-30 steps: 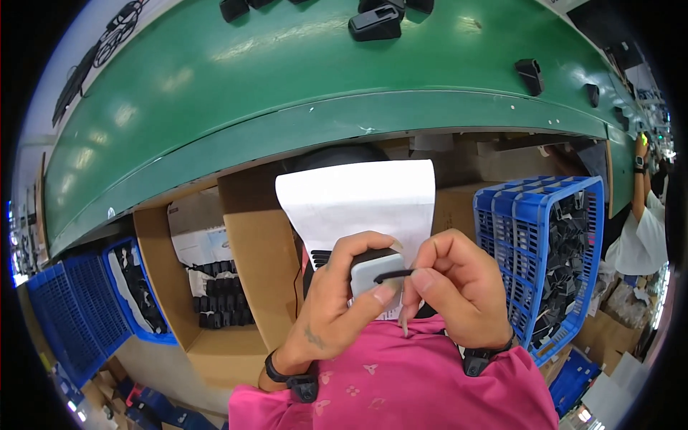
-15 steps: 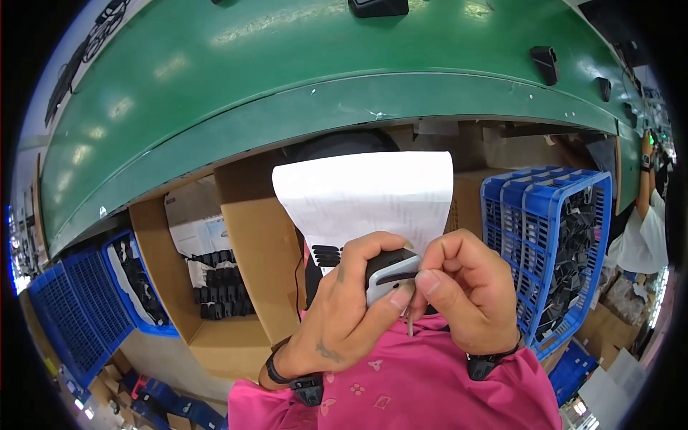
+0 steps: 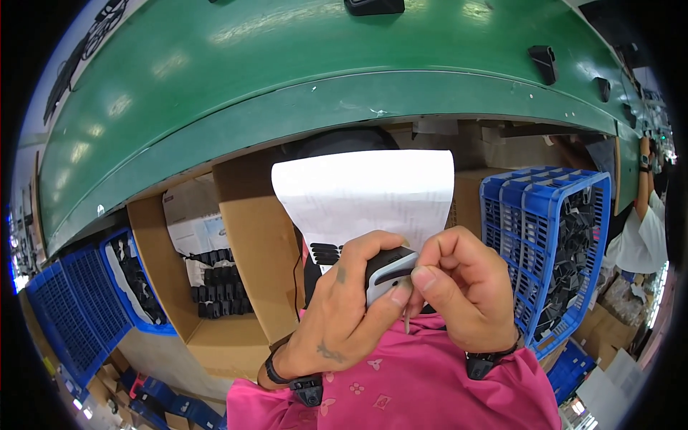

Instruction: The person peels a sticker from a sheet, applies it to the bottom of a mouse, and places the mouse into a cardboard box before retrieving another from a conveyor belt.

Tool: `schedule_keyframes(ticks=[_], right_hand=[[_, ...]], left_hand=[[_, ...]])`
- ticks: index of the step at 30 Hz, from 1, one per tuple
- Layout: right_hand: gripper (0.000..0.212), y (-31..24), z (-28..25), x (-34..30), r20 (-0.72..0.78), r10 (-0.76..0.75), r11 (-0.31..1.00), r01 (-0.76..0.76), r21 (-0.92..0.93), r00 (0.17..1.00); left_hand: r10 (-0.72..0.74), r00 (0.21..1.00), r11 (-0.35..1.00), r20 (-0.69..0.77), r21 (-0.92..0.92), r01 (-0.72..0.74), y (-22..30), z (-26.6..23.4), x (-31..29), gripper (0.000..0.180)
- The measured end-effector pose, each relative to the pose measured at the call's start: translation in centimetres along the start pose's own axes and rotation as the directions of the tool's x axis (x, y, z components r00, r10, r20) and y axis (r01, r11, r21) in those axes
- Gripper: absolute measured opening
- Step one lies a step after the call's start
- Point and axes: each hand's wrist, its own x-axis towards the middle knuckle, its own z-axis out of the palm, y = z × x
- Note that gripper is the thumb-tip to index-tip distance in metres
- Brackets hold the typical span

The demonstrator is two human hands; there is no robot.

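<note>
My left hand (image 3: 344,304) is closed round a small grey and black plastic housing (image 3: 380,285), held up over my lap. Its light grey face has a dark slot-like strip and a small dark hole. At the housing's right end, the thumb and fingers of my right hand (image 3: 473,297) are pinched together; whatever lies between them is hidden. A thin pale sliver (image 3: 407,322) hangs below the housing, between the two hands. Behind them lies a white paper sheet (image 3: 373,190), with several black oval pads (image 3: 326,254) at its lower left.
A green workbench (image 3: 287,100) spans the far side, with black plastic parts (image 3: 543,64) on it. To the right stands a blue crate (image 3: 519,233) of black parts. On the left are an open cardboard box (image 3: 254,251) holding black parts and another blue crate (image 3: 168,330).
The housing has tilted slightly in my left hand, and its dark strip shows more. My right fingers have shifted a little to the left and up, still pinched at its end.
</note>
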Motion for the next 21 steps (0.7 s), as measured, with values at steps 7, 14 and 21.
schedule_keyframes(ticks=[7,14,21], right_hand=[[0.009,0.07,-0.01,0.06,0.006,-0.004,1.000,0.004,-0.008,1.000],[0.010,0.12,-0.25,0.10,0.013,0.002,1.000,-0.002,-0.001,1.000],[0.010,0.16,-0.29,0.09,0.012,0.003,1.000,-0.003,0.018,1.000]], left_hand=[[0.025,1.000,1.000,0.006,0.016,-0.025,-0.19,-0.07,0.04,0.041],[0.023,1.000,0.999,0.018,0.031,-0.024,-0.19,0.00,0.17,0.042],[0.019,1.000,1.000,0.007,0.021,-0.019,-0.27,0.18,0.14,0.042]])
